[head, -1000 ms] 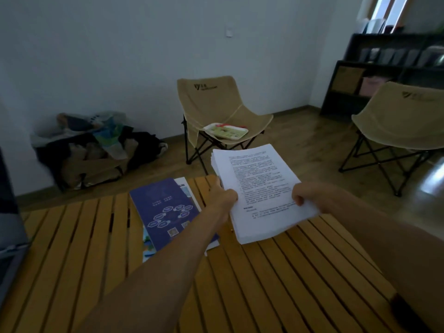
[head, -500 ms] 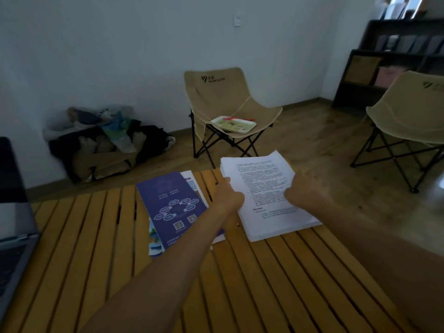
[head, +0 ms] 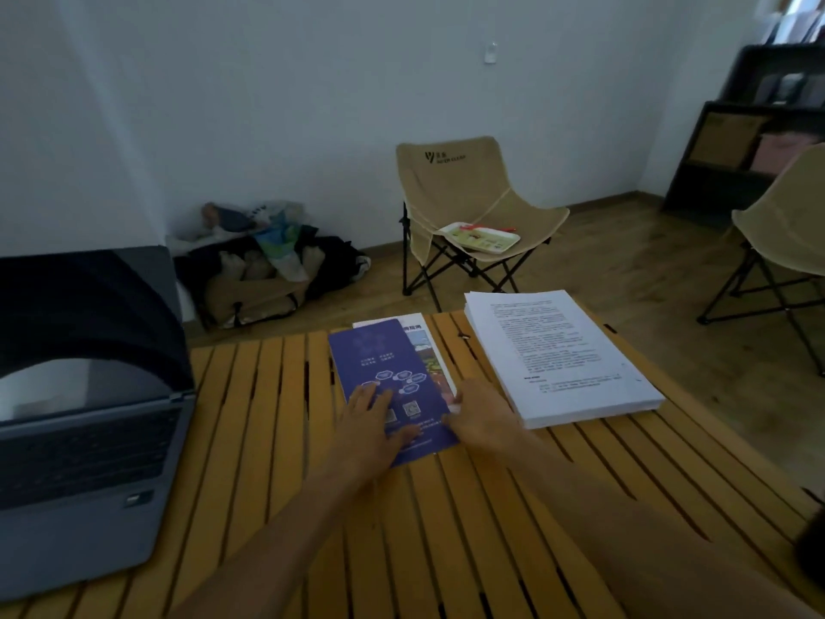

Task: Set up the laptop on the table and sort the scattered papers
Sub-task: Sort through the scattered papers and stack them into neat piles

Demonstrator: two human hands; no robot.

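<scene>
Your left hand (head: 371, 413) lies flat, fingers spread, on the blue brochure (head: 387, 386) at frame centre; your right hand (head: 480, 417) touches its right edge, fingers loosely curled. The paper stack (head: 558, 355) sits right of them, the open laptop (head: 85, 417) at left.

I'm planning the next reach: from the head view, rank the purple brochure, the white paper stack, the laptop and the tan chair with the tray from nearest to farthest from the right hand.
From the right hand:
1. purple brochure, touching its left side.
2. white paper stack, just right.
3. laptop, far left on the table.
4. tan chair, off the table, by the wall.
</scene>
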